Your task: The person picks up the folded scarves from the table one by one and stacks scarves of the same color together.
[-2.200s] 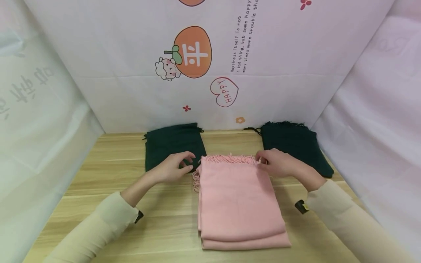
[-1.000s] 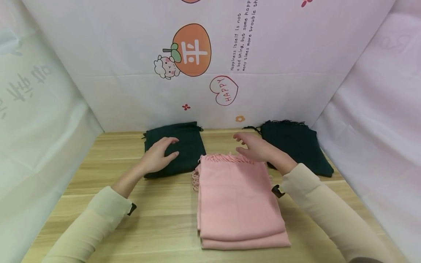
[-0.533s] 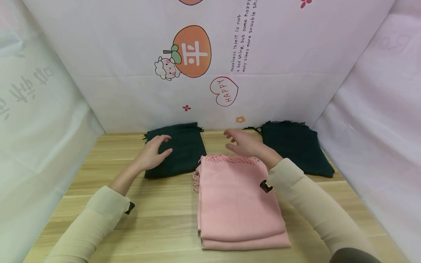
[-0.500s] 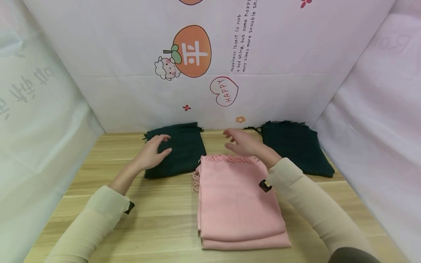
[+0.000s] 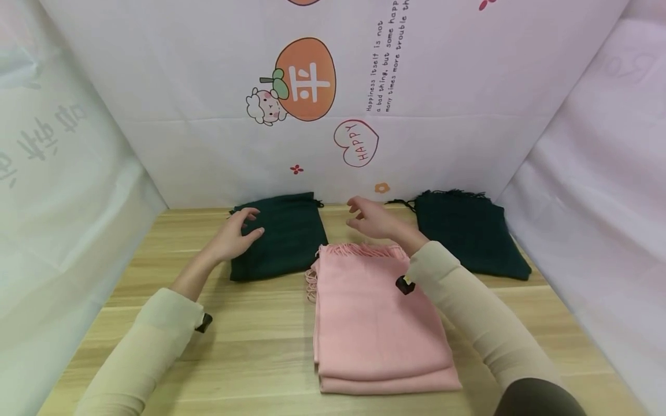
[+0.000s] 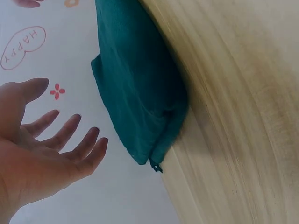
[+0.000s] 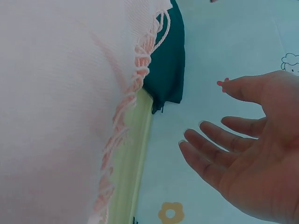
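My left hand (image 5: 234, 236) hovers over the left part of a folded dark green scarf (image 5: 286, 240) at the back left. Its fingers are spread and relaxed, holding nothing, as the left wrist view also shows with the green scarf (image 6: 140, 88) beyond the hand (image 6: 51, 149). My right hand (image 5: 376, 218) hangs in the air behind the fringed far end of a folded pink scarf (image 5: 377, 323). In the right wrist view the right hand (image 7: 243, 149) has loosely extended fingers with nothing in them, and the pink scarf (image 7: 56, 112) with its knotted fringe fills the left.
A second folded dark green scarf (image 5: 465, 234) with fringe lies at the back right, near the right cloth wall (image 5: 598, 190). A white printed cloth (image 5: 442, 115) stands behind the wooden table (image 5: 250, 346). The forearm in a cream sleeve (image 5: 468, 312) crosses the pink scarf's right side.
My right hand has left the pink scarf's far right corner and moved left and away from me. My left hand has drawn back leftward over the green scarf. The scarves lie as before.
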`<state>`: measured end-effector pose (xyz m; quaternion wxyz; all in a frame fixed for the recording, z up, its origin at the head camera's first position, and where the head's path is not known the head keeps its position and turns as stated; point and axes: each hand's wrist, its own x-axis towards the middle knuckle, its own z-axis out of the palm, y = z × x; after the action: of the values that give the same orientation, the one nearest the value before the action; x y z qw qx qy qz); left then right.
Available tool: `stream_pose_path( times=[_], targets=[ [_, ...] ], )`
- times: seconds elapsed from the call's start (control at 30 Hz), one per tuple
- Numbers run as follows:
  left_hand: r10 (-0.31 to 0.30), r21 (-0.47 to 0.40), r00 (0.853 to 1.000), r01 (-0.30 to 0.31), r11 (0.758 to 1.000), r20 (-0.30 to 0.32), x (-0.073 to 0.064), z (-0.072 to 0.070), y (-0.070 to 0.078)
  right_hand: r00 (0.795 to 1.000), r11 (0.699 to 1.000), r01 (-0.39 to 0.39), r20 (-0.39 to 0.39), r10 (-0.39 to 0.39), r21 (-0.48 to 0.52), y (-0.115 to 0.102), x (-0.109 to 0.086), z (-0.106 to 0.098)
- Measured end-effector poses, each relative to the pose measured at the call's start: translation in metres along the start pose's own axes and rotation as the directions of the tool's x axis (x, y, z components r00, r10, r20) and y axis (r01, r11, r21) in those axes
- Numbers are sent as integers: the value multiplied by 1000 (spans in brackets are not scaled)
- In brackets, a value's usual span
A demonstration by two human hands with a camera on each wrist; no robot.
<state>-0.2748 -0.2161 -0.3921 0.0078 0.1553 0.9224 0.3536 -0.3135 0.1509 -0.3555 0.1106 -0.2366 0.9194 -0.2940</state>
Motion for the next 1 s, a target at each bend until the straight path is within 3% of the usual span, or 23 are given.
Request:
stream_pose_path(
  times=[0.37, 1.0],
  targets=[
    [-31, -14, 1000, 31, 999, 0, 6, -8, -11, 1000, 998, -17, 1, 17, 61, -3, 14, 6],
    [-126, 7, 992, 126, 992, -22, 13, -6, -36, 998, 983, -63, 25, 60, 173, -4, 50, 30]
  ],
)
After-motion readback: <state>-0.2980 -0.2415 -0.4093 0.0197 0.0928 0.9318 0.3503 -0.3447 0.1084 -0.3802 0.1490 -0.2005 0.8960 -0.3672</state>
